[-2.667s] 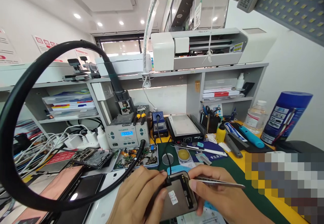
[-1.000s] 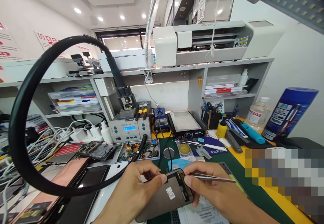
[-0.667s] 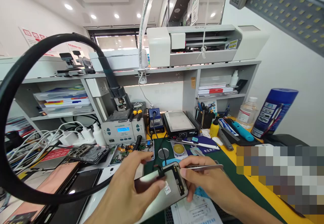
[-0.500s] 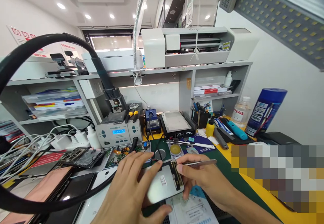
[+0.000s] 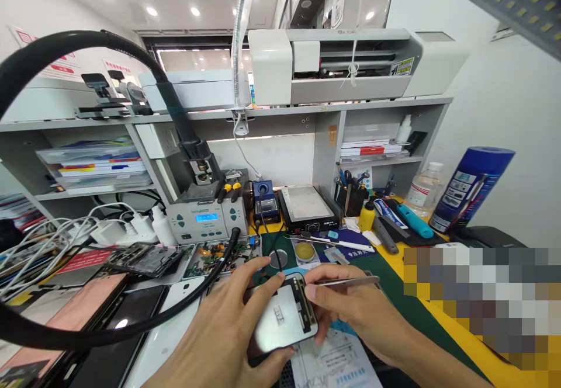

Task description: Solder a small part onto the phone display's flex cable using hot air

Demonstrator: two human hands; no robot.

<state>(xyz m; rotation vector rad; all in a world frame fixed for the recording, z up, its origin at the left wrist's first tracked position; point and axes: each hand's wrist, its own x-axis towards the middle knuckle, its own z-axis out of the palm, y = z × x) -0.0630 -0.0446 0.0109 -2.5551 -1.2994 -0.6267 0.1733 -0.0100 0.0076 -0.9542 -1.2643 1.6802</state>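
Note:
A phone screen (image 5: 268, 325) lies tilted in front of me, its silvery back facing up. It has a small white label and a dark strip with connectors along its right end. My left hand (image 5: 232, 315) grips it, fingers over the far edge and thumb at the near edge. My right hand (image 5: 350, 306) pinches metal tweezers (image 5: 353, 281) between thumb and forefinger. Their tip is hidden behind my fingers, close to the screen's right end. Under my hands is a printed white and blue sheet or bag (image 5: 335, 357).
A black hose (image 5: 131, 334) loops across the left, above several phones. Behind stand a hot-air station (image 5: 204, 231), a heating plate (image 5: 307, 207) and a tray of small parts (image 5: 204, 257). Tools lie on the green mat (image 5: 421, 318); a blue can (image 5: 473, 189) stands at right.
My left thumb has moved in against the screen's near edge. The tweezers stay in my right hand by its right end. The whole view has shifted slightly.

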